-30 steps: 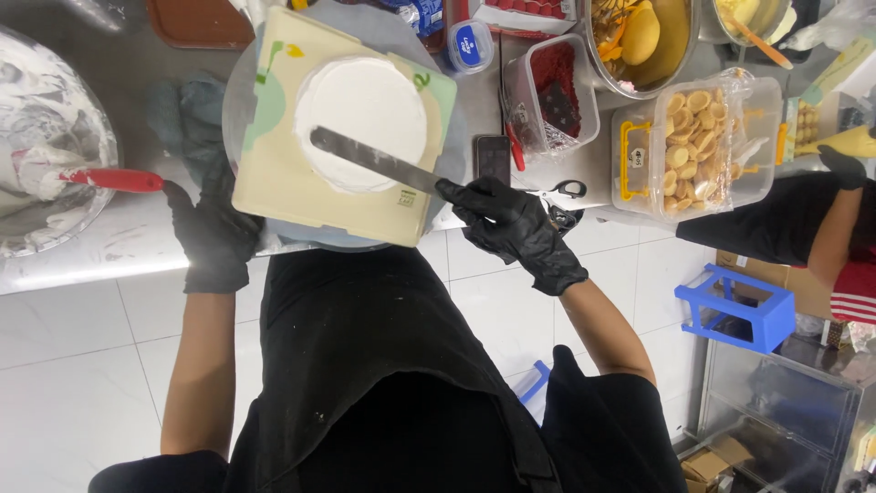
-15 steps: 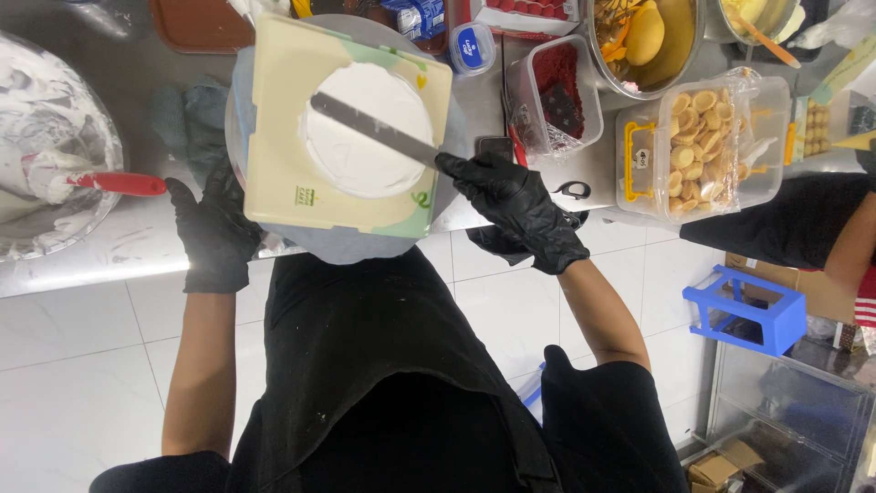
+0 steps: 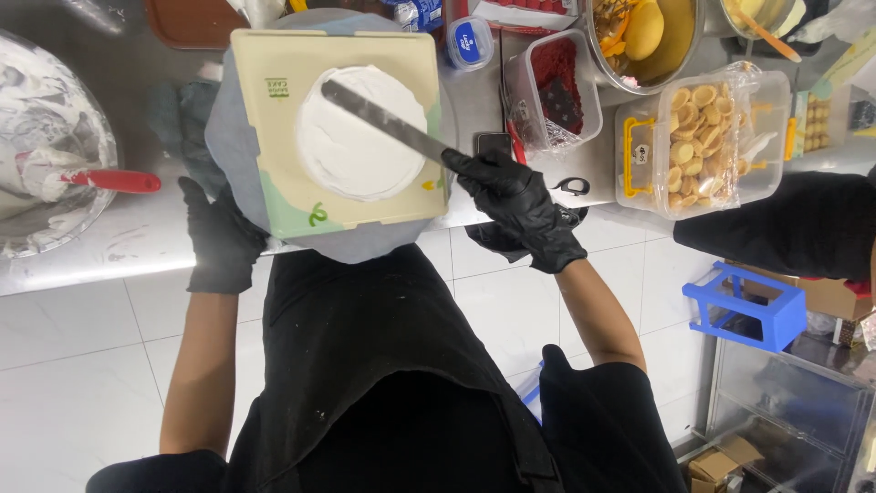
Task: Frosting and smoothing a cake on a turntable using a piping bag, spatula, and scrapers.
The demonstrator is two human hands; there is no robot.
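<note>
One long steel palette knife (image 3: 388,120) lies flat across one round white-frosted cake (image 3: 362,132), blade pointing away-left. The right hand (image 3: 516,205) grips its handle; the left hand (image 3: 219,239) clasps the grey turntable (image 3: 239,155) edge.

Smooth white cream cake (image 3: 360,137), metal spatula (image 3: 388,120)

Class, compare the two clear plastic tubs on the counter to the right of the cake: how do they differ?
The small tub holds dark red crumbs; the large tub holds pale round pastry shells. The small tub is narrow and plain; the large tub is wider, with yellow clips on its side. The small tub stands nearer the cake. Both are clear, open and on the steel counter.
</note>
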